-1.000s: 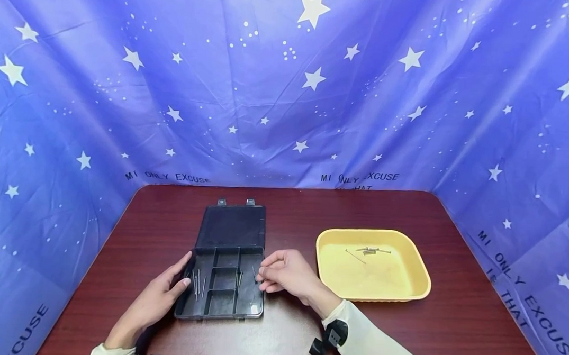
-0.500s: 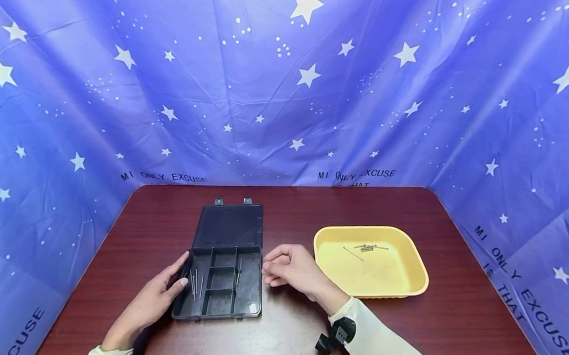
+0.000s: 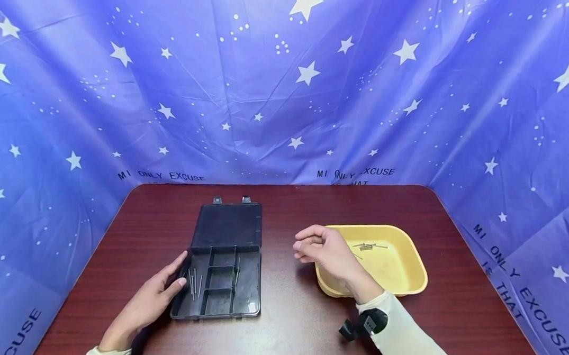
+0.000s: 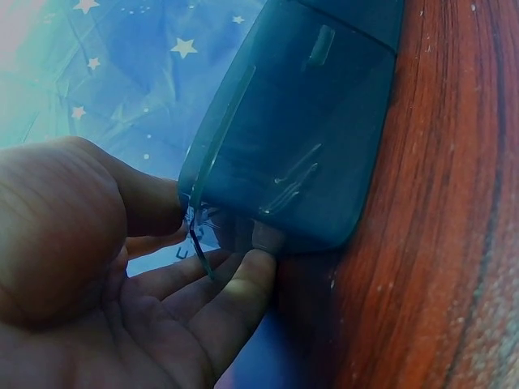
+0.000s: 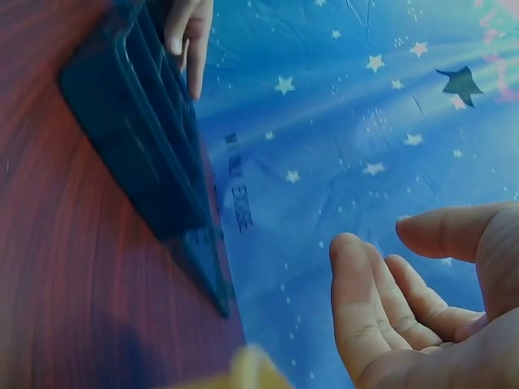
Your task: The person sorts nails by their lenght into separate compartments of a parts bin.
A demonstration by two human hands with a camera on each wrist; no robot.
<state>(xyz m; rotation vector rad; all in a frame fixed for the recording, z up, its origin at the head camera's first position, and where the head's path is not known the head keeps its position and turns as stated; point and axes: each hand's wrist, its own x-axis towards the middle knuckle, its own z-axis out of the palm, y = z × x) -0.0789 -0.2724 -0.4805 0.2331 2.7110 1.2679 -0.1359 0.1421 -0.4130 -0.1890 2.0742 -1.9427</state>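
Note:
A black compartment box (image 3: 248, 295) lies on the table with its lid (image 3: 229, 225) folded back. My left hand (image 3: 148, 298) grips its left side, thumb at the rim and fingers along the outer wall; the left wrist view shows them against the see-through box (image 4: 324, 105). Several nails (image 3: 194, 285) lie in the left compartment, and a few thin nails (image 3: 236, 276) lean by the divider of the right one. Over the left rim of a yellow tray (image 3: 416, 276) hovers my right hand (image 3: 331, 253), thumb and fingers apart with nothing between them.
Inside the tray are several nails (image 3: 367, 247), partly hidden by the right hand. The dark red wooden table (image 3: 283, 325) ends at a blue star-patterned curtain (image 3: 250, 91) behind and on both sides.
My right hand pinched a thin nail at the box's right compartment, let it go, and has moved right to the tray. The left hand still grips the box.

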